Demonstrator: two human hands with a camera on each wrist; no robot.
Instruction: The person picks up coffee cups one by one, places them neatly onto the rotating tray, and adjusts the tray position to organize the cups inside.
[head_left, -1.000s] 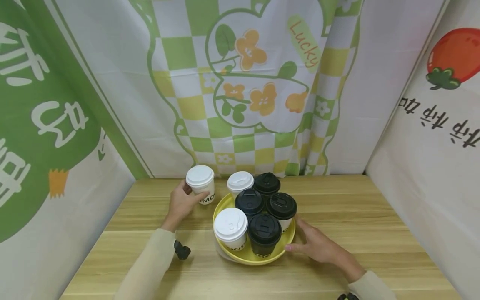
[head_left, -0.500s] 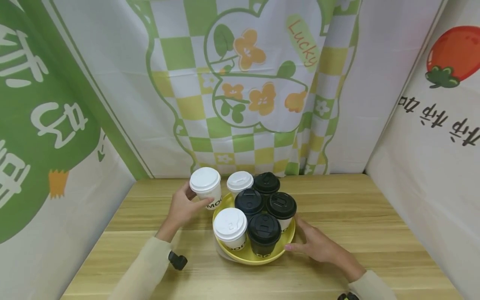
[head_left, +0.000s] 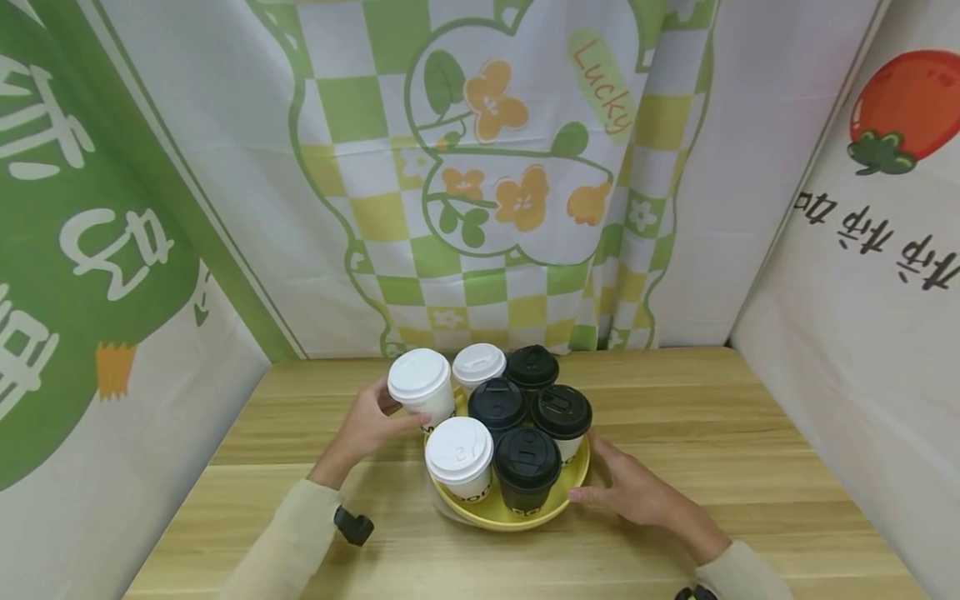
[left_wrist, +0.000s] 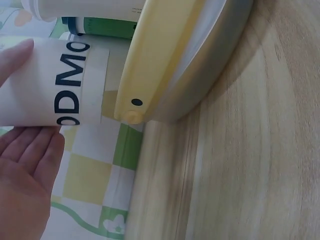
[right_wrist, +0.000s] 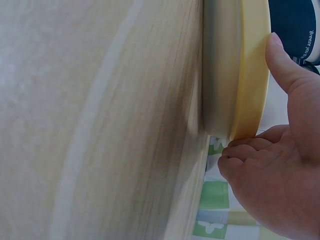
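Head view, left hand: I see my left hand [head_left: 367,429] wrapped around a white paper cup [head_left: 422,392] with a smooth domed white lid, held over the left rim of the yellow tray [head_left: 491,513].
Head view, tray: round, glossy, shallow and raised-lipped, near the middle of the wooden table [head_left: 750,450], toward its back edge.
Head view, load: two more white-lidded cups [head_left: 459,454] and four black-lidded cups [head_left: 527,462] stand upright, packed touching one another.
Head view, right hand: my right hand [head_left: 637,492] grips the tray's right rim, fingers curled under.
Head view, surroundings: pale, straight-grained table planks; printed cloth backdrop [head_left: 517,167] with green and yellow checks behind the far edge.
Left wrist view, cup: cylindrical matte paper wall [left_wrist: 60,82] with bold dark letters, pinched between my thumb above and fingers [left_wrist: 30,150] below, just beside the tray's rim [left_wrist: 150,65].
Left wrist view, tray: yellow top, grey-white underside, a small round nub at the lip.
Right wrist view, grip: thumb [right_wrist: 287,70] presses on the yellow lip [right_wrist: 252,75], curled fingers [right_wrist: 250,162] tuck below it; the tray rests on the table [right_wrist: 100,125].
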